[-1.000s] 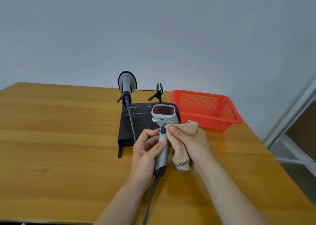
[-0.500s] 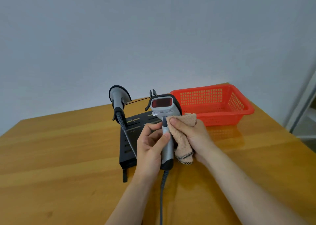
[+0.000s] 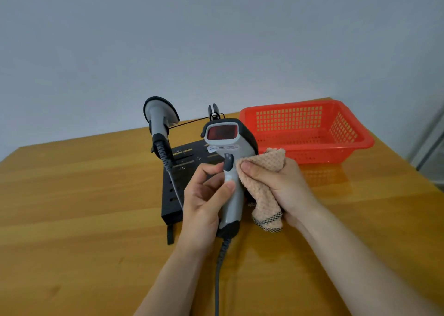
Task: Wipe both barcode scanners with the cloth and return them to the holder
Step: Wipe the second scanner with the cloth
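Wooden worktop (image 3: pixel 72 219), grey wall (image 3: pixel 216 39). Scanner (image 3: pixel 230 145), centre: my left hand (image 3: pixel 204 205) grips its handle; right hand (image 3: pixel 286 186) clutches soft cloth (image 3: pixel 266 169) beside it. I judge it light, rigid; hold handle, spare window.

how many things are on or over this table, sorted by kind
barcode scanners: 2, the held scanner and the docked scanner
cloth: 1
holder: 1
red basket: 1
total: 5
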